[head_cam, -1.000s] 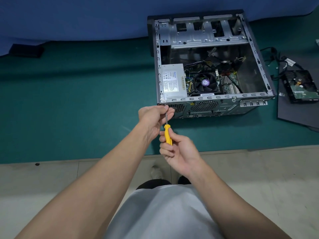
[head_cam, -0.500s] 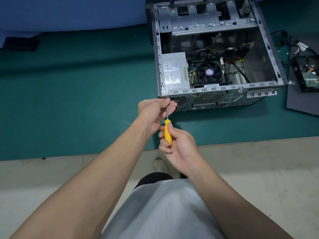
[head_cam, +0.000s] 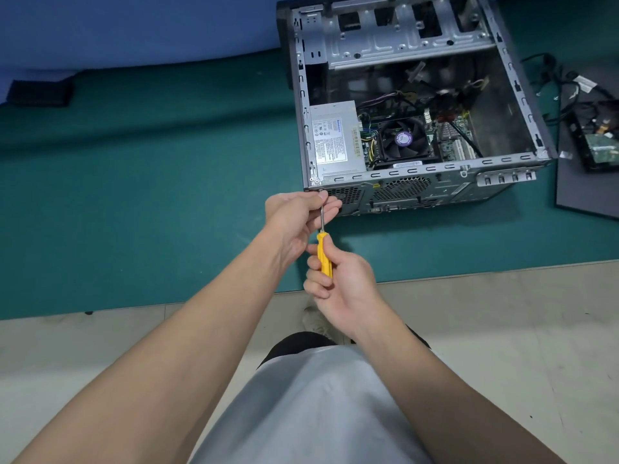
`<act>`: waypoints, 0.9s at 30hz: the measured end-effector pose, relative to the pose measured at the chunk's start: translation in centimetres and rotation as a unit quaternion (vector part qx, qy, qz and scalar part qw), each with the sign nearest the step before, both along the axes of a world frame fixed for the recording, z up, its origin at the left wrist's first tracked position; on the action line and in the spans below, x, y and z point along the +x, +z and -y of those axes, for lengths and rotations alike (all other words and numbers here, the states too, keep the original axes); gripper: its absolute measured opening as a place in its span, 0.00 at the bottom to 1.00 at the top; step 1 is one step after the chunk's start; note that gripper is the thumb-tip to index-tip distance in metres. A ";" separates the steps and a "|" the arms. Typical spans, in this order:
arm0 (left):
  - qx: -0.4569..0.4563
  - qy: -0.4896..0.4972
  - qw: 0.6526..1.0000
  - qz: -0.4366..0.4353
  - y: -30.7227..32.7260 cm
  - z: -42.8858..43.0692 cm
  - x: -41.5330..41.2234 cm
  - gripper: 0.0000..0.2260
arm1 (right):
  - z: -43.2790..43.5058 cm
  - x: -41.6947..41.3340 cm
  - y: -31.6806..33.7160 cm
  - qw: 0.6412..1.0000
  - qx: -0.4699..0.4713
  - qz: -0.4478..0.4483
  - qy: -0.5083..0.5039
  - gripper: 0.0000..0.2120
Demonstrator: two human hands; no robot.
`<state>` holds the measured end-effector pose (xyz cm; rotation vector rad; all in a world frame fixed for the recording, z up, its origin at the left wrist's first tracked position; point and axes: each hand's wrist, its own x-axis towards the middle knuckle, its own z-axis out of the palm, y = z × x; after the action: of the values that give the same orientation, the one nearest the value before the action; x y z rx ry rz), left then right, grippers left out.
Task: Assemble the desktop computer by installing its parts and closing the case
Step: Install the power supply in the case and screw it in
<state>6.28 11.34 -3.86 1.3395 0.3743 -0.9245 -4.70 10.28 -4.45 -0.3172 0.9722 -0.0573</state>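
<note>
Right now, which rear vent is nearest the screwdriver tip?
The mesh vent below the power supply; the round fan vent lies farther right.

Repair workshop, green mat (head_cam: pixel 134 195), opened case (head_cam: pixel 435 169)

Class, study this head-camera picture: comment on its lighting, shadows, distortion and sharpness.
Head view: soft, even light, no harsh glare. Head view: a soft shadow lies on the green mat beside the computer case, whose interior is dim. Head view: wide-angle bending bows the mat's near edge. Head view: the left hand, right hand and screwdriver look sharp.
</note>
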 end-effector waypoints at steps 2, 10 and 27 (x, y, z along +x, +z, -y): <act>0.009 0.005 1.000 0.005 0.0 0.2 -0.1 0.01 | -0.5 -0.1 0.2 0.928 -0.316 -0.144 0.137 0.15; 0.001 0.010 1.000 0.000 0.0 0.2 -0.4 0.01 | -0.6 0.6 -1.3 0.959 -0.268 -0.081 0.052 0.16; -0.017 -0.014 1.000 -0.009 -0.1 -0.3 0.1 0.14 | -1.3 1.1 -0.8 0.813 -0.515 -0.219 0.160 0.18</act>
<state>6.40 11.60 -3.99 1.3079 0.3528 -0.9633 -3.64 11.57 -5.24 -1.5555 1.2651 -0.2132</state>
